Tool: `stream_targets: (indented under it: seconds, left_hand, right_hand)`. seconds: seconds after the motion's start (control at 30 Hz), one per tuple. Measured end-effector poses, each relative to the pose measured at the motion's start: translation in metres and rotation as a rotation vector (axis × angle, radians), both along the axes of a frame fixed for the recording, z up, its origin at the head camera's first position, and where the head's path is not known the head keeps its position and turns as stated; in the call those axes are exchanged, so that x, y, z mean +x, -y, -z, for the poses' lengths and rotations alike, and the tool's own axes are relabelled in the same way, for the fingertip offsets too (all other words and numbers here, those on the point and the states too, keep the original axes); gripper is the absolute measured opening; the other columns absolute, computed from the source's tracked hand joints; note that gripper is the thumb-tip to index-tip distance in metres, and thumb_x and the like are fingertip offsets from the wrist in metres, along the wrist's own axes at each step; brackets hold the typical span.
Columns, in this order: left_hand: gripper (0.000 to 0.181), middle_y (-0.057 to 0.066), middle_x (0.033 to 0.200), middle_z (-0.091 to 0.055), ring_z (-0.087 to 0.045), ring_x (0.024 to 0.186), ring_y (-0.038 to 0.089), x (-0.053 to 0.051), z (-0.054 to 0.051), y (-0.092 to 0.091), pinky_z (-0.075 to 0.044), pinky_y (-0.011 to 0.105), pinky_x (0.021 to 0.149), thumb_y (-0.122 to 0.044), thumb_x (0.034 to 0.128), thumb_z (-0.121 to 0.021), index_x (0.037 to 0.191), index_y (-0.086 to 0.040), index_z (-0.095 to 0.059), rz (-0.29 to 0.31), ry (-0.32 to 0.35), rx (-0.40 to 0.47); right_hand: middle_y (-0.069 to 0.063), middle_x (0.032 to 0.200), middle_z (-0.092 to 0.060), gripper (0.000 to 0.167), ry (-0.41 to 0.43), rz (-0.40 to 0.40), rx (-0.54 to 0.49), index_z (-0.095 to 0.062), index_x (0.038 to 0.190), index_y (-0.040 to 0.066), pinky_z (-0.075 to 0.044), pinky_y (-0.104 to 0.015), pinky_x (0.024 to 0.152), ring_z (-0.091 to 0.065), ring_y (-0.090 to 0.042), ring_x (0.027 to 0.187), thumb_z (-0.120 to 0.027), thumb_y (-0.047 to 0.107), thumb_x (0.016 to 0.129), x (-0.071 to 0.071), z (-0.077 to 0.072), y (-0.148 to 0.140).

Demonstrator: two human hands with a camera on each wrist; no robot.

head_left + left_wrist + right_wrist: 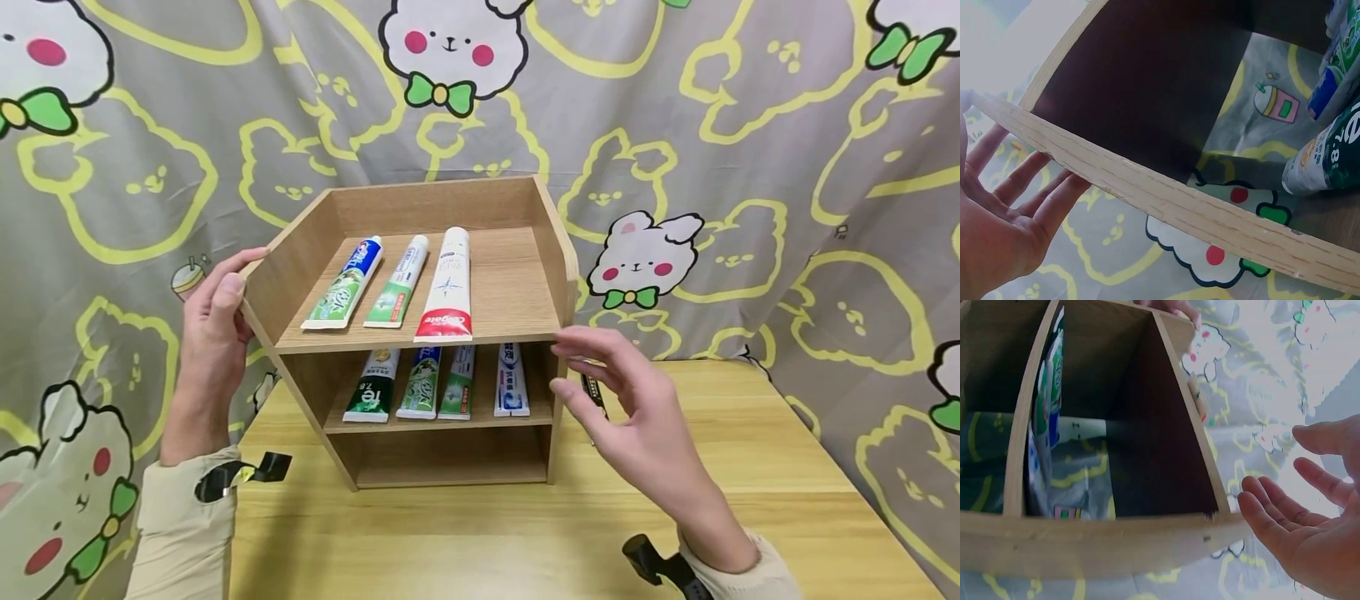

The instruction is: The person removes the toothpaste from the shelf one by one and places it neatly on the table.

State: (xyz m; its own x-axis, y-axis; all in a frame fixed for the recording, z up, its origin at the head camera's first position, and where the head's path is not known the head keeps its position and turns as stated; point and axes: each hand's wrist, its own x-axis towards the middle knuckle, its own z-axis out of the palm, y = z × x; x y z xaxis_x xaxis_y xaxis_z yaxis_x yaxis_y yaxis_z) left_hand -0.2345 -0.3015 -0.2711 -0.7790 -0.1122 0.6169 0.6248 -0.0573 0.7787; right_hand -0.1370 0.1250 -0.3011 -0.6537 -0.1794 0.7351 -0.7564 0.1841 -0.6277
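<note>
A wooden shelf unit stands on the table. Three toothpaste tubes lie on its top board, the Colgate tube rightmost, beside a slim green-and-white tube and a blue-and-green tube. Several more tubes lie one level below, among them a dark green tube and a blue-and-white tube. My left hand touches the upper left side panel, its fingers fairly straight along the outside. Near the right front edge, my right hand has parted fingers and holds nothing; fingertip contact is unclear.
The yellowish wooden table extends in front of the unit and to its right. A patterned grey curtain hangs behind and at both sides. Partly hidden behind my right hand, a dark object lies beside the unit.
</note>
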Motion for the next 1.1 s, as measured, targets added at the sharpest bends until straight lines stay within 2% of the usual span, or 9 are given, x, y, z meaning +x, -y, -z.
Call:
stream_targets:
  seconds: [0.13, 0.23, 0.47, 0.6, 0.8, 0.97, 1.1]
  left_hand:
    - [0.043, 0.02, 0.127, -0.051, -0.052, 0.102, 0.031, 0.0, 0.0, -0.001, -0.05, 0.031, 0.073, -0.023, 0.0997, -0.054, 0.137, -0.003, -0.064, 0.002, -0.008, 0.006]
    - [0.043, 0.02, 0.127, -0.051, -0.052, 0.103, 0.032, 0.0, 0.001, -0.001, -0.05, 0.032, 0.073, -0.023, 0.0997, -0.054, 0.137, -0.003, -0.064, 0.006, -0.01, 0.008]
    - [0.043, 0.019, 0.127, -0.051, -0.052, 0.103, 0.032, 0.0, 0.001, -0.001, -0.051, 0.031, 0.073, -0.024, 0.1, -0.054, 0.137, -0.003, -0.064, 0.008, -0.001, 0.009]
    - [0.043, 0.018, 0.128, -0.05, -0.052, 0.104, 0.031, 0.0, 0.001, 0.0, -0.052, 0.031, 0.074, -0.023, 0.1002, -0.052, 0.137, -0.003, -0.064, 0.004, -0.002, -0.006]
    - [0.044, 0.019, 0.126, -0.051, -0.052, 0.102, 0.031, 0.0, 0.0, 0.001, -0.052, 0.031, 0.072, -0.023, 0.0994, -0.054, 0.136, -0.002, -0.064, 0.011, -0.005, 0.014]
    - [0.043, 0.02, 0.124, -0.051, -0.052, 0.1, 0.031, 0.0, 0.0, 0.0, -0.052, 0.031, 0.07, -0.023, 0.0997, -0.054, 0.136, -0.002, -0.064, 0.018, -0.004, 0.025]
    - [0.043, 0.02, 0.123, -0.052, -0.054, 0.098, 0.031, -0.001, 0.0, 0.0, -0.052, 0.03, 0.069, -0.023, 0.1, -0.053, 0.136, -0.003, -0.064, 0.015, -0.003, 0.018]
  right_hand:
    - [-0.012, 0.128, -0.064, 0.047, -0.096, 0.0, 0.035, -0.064, 0.13, 0.0, -0.05, -0.038, 0.101, -0.064, -0.026, 0.117, -0.073, -0.013, 0.086, -0.005, -0.009, 0.013]
    - [-0.007, 0.128, -0.064, 0.043, -0.149, 0.035, 0.088, -0.065, 0.13, 0.002, -0.049, -0.035, 0.102, -0.063, -0.023, 0.118, -0.075, -0.006, 0.088, -0.011, -0.016, 0.022]
    - [-0.002, 0.127, -0.065, 0.036, -0.224, 0.083, 0.175, -0.067, 0.129, 0.009, -0.05, -0.038, 0.1, -0.061, -0.019, 0.118, -0.073, 0.008, 0.094, -0.026, -0.03, 0.04]
    - [0.001, 0.128, -0.064, 0.034, -0.189, 0.099, 0.227, -0.067, 0.13, 0.013, -0.05, -0.039, 0.099, -0.06, -0.018, 0.118, -0.072, 0.015, 0.096, -0.036, -0.037, 0.049]
    - [0.001, 0.132, -0.06, 0.039, -0.065, 0.123, 0.313, -0.064, 0.134, 0.016, -0.05, -0.042, 0.097, -0.059, -0.02, 0.116, -0.071, 0.025, 0.097, -0.051, -0.043, 0.061]
    - [-0.001, 0.135, -0.059, 0.042, 0.013, 0.109, 0.315, -0.061, 0.137, 0.015, -0.053, -0.038, 0.095, -0.063, -0.02, 0.109, -0.072, 0.023, 0.097, -0.061, -0.043, 0.067]
    - [-0.002, 0.133, -0.06, 0.04, 0.059, 0.131, 0.336, -0.062, 0.135, 0.016, -0.053, -0.039, 0.094, -0.064, -0.019, 0.107, -0.072, 0.023, 0.097, -0.065, -0.046, 0.071]
